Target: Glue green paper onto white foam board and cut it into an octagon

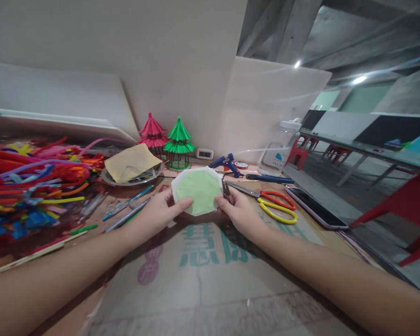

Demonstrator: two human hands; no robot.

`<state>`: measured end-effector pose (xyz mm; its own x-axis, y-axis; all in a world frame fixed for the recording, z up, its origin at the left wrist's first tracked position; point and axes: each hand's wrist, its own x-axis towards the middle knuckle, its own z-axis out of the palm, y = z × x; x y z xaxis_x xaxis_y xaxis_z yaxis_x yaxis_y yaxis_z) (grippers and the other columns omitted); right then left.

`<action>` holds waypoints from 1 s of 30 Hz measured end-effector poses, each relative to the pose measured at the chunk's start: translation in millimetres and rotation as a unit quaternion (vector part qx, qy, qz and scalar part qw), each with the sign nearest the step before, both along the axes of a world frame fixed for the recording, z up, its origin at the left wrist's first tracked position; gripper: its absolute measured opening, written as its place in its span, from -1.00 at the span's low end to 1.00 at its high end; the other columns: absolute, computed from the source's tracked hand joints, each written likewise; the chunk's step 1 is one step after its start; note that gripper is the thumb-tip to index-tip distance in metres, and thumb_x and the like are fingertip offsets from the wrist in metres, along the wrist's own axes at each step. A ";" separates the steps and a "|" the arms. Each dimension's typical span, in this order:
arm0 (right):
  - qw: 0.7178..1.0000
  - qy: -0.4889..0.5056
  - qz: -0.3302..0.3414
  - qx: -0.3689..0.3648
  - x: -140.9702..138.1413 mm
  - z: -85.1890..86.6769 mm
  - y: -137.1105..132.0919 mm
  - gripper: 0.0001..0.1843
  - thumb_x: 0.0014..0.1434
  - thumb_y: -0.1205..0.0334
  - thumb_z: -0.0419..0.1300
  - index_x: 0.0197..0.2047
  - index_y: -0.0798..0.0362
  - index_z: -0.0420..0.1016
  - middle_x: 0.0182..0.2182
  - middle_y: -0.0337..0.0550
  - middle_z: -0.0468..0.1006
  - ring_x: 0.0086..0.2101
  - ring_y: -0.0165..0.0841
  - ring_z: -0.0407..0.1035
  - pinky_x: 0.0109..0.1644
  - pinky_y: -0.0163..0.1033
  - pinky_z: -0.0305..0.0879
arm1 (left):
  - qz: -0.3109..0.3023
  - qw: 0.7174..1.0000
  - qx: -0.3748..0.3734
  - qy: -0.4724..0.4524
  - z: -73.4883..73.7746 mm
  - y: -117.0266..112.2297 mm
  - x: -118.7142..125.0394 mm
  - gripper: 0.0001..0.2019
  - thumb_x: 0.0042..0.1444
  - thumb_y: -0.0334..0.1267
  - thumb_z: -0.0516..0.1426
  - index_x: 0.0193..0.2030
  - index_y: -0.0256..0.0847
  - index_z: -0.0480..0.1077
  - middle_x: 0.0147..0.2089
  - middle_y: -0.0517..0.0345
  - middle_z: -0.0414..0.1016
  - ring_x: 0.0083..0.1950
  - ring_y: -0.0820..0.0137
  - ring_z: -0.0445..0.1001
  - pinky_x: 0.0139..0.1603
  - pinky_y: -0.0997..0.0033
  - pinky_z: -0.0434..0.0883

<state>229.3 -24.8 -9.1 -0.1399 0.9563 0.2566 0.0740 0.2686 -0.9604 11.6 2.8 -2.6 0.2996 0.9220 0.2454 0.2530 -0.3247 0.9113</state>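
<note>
I have both hands on a pale green octagonal panel with a white rim, held tilted over the far part of the printed cardboard sheet, its green face turned towards my camera. The fingers of the left hand are closed on the panel's left edge, thumb on the green face and the rest behind; the fingers of the right hand grip the opposite edge in the same way, with something dark and narrow beside them that I cannot make out. On the right side of the cardboard sheet I see scissors with one orange and one yellow handle, blades pointing towards the right hand, and just past them, along the sheet's right edge, a phone lies screen up. Beyond the sheet's far edge I find a blue glue gun, a dark blue cutter and a clear jug with a white lid. Farther back from the sheet stand a green pagoda model and a pink pagoda model, with a small white clock near the green one. Left of the sheet, on the bench, I have a heap of coloured pipe cleaners, a blue pen and a yellowish sheet lying over a dish
</note>
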 end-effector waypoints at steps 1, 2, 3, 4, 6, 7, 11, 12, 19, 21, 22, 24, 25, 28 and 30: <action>1.000 0.004 0.005 0.000 0.5 -0.8 0.0 -0.56 0.11 -0.19 0.28 -0.28 0.02 0.33 -0.56 -0.37 0.24 -0.55 -0.46 0.06 -0.51 -0.31 -0.05 | -0.013 1.000 -0.005 -0.006 -1.6 0.8 0.3 -0.54 0.06 0.11 0.26 -0.08 -0.25 0.49 -0.22 0.04 0.62 -0.29 0.23 0.57 -0.33 0.32 0.52; 1.000 0.012 0.010 -0.001 1.1 -1.6 0.1 -0.54 0.12 -0.22 0.26 -0.31 0.02 0.31 -0.56 -0.37 0.22 -0.56 -0.47 0.04 -0.52 -0.31 -0.06 | -0.025 0.999 -0.013 -0.018 -2.9 1.3 0.6 -0.52 0.08 0.10 0.25 -0.02 -0.25 0.47 -0.18 0.02 0.61 -0.30 0.25 0.56 -0.36 0.34 0.52; 1.000 0.025 0.013 -0.002 1.9 -2.5 0.4 -0.51 0.14 -0.27 0.22 -0.33 0.02 0.30 -0.55 -0.36 0.21 -0.56 -0.48 0.03 -0.53 -0.31 -0.07 | -0.031 0.999 -0.021 -0.036 -3.7 1.4 1.0 -0.49 0.10 0.10 0.24 0.05 -0.25 0.42 -0.13 0.01 0.59 -0.30 0.27 0.56 -0.40 0.36 0.52; 0.999 0.040 0.013 -0.005 2.6 -3.4 0.8 -0.48 0.15 -0.32 0.18 -0.34 0.02 0.30 -0.53 -0.35 0.21 -0.56 -0.48 0.03 -0.53 -0.31 -0.07 | -0.031 0.997 -0.026 -0.058 -4.1 1.2 1.4 -0.44 0.11 0.10 0.24 0.12 -0.25 0.37 -0.08 -0.02 0.57 -0.30 0.29 0.55 -0.43 0.39 0.52; 0.998 0.067 0.008 -0.016 3.7 -5.0 2.2 -0.42 0.15 -0.39 0.13 -0.31 0.03 0.32 -0.52 -0.34 0.22 -0.56 -0.49 0.02 -0.53 -0.31 -0.06 | -0.028 0.995 -0.029 -0.091 -4.0 0.3 2.0 -0.37 0.12 0.08 0.24 0.22 -0.24 0.28 0.02 -0.05 0.52 -0.29 0.31 0.52 -0.45 0.41 0.53; 0.997 0.075 0.007 -0.024 4.1 -5.8 3.1 -0.41 0.13 -0.40 0.13 -0.28 0.04 0.34 -0.53 -0.35 0.20 -0.57 -0.49 0.01 -0.53 -0.31 -0.06 | -0.027 0.994 -0.026 -0.100 -3.7 -0.1 2.1 -0.36 0.13 0.08 0.23 0.25 -0.23 0.25 0.04 -0.06 0.49 -0.27 0.32 0.51 -0.45 0.40 0.54; 0.993 0.094 0.044 -0.061 4.3 -7.7 4.9 -0.43 0.13 -0.36 0.17 -0.27 0.04 0.34 -0.57 -0.41 0.11 -0.60 -0.51 -0.09 -0.56 -0.32 -0.15 | -0.011 0.995 -0.012 -0.103 -4.1 0.1 1.2 -0.41 0.20 0.09 0.18 0.25 -0.20 0.26 0.04 -0.03 0.46 -0.23 0.32 0.47 -0.41 0.38 0.57; 0.992 0.096 0.052 -0.066 4.2 -8.0 4.7 -0.44 0.14 -0.36 0.16 -0.27 0.03 0.33 -0.57 -0.41 0.11 -0.60 -0.51 -0.10 -0.56 -0.32 -0.17 | -0.008 0.995 -0.011 -0.101 -4.7 0.4 0.9 -0.43 0.21 0.09 0.17 0.24 -0.19 0.27 0.04 -0.03 0.45 -0.22 0.32 0.47 -0.40 0.38 0.58; 0.992 0.091 0.060 -0.067 3.5 -9.1 2.3 -0.41 0.11 -0.39 0.17 -0.33 0.02 0.27 -0.56 -0.41 0.10 -0.58 -0.52 -0.10 -0.55 -0.33 -0.19 | -0.007 0.997 0.015 -0.081 -8.3 1.4 -0.7 -0.46 0.24 0.10 0.14 0.23 -0.17 0.26 0.07 -0.04 0.42 -0.12 0.23 0.47 -0.42 0.39 0.56; 0.992 0.088 0.058 -0.066 3.1 -8.6 2.4 -0.40 0.11 -0.40 0.17 -0.36 0.02 0.24 -0.57 -0.41 0.11 -0.58 -0.52 -0.10 -0.55 -0.33 -0.18 | -0.007 0.997 0.026 -0.072 -8.5 1.4 -1.2 -0.49 0.25 0.09 0.13 0.21 -0.18 0.28 0.05 -0.03 0.43 -0.10 0.22 0.46 -0.41 0.40 0.56; 0.993 0.085 0.057 -0.063 3.0 -8.3 2.4 -0.41 0.11 -0.40 0.17 -0.37 0.02 0.24 -0.57 -0.41 0.10 -0.58 -0.52 -0.10 -0.55 -0.33 -0.18 | -0.008 0.997 0.029 -0.068 -8.3 1.3 -1.2 -0.50 0.26 0.08 0.12 0.20 -0.18 0.28 0.04 -0.03 0.43 -0.09 0.22 0.46 -0.40 0.40 0.56; 0.994 0.077 0.056 -0.057 2.7 -7.7 2.4 -0.41 0.13 -0.39 0.15 -0.35 0.02 0.25 -0.57 -0.41 0.10 -0.59 -0.51 -0.10 -0.55 -0.32 -0.18 | -0.010 0.997 0.027 -0.066 -7.6 1.1 -1.0 -0.50 0.27 0.08 0.12 0.21 -0.18 0.28 0.03 -0.02 0.44 -0.08 0.21 0.46 -0.40 0.42 0.55; 0.994 0.072 0.055 -0.054 2.7 -7.5 2.4 -0.42 0.14 -0.39 0.14 -0.34 0.02 0.26 -0.58 -0.41 0.10 -0.59 -0.51 -0.10 -0.55 -0.32 -0.18 | -0.011 0.997 0.023 -0.067 -7.1 0.8 -0.7 -0.50 0.27 0.08 0.11 0.21 -0.18 0.27 0.03 -0.02 0.43 -0.09 0.22 0.46 -0.41 0.42 0.54; 0.995 0.066 0.058 -0.056 2.6 -7.3 2.5 -0.42 0.16 -0.39 0.13 -0.32 0.02 0.27 -0.59 -0.42 0.09 -0.60 -0.51 -0.11 -0.55 -0.31 -0.18 | -0.013 0.997 0.014 -0.073 -6.3 0.1 0.0 -0.49 0.27 0.08 0.10 0.23 -0.17 0.26 0.04 -0.01 0.43 -0.13 0.26 0.45 -0.44 0.44 0.53; 0.994 0.068 0.061 -0.062 2.4 -7.5 2.8 -0.43 0.16 -0.38 0.13 -0.32 0.02 0.28 -0.59 -0.43 0.09 -0.60 -0.51 -0.12 -0.54 -0.31 -0.19 | -0.017 0.997 0.013 -0.074 -6.5 0.1 0.1 -0.49 0.27 0.08 0.10 0.24 -0.17 0.25 0.02 -0.01 0.43 -0.17 0.28 0.45 -0.44 0.43 0.53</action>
<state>231.8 -22.0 -16.7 -0.2296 0.9595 0.1631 -0.0851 0.1472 -0.9854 11.6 2.9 -9.1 0.2889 0.9047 0.3132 0.1043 -0.3550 0.9290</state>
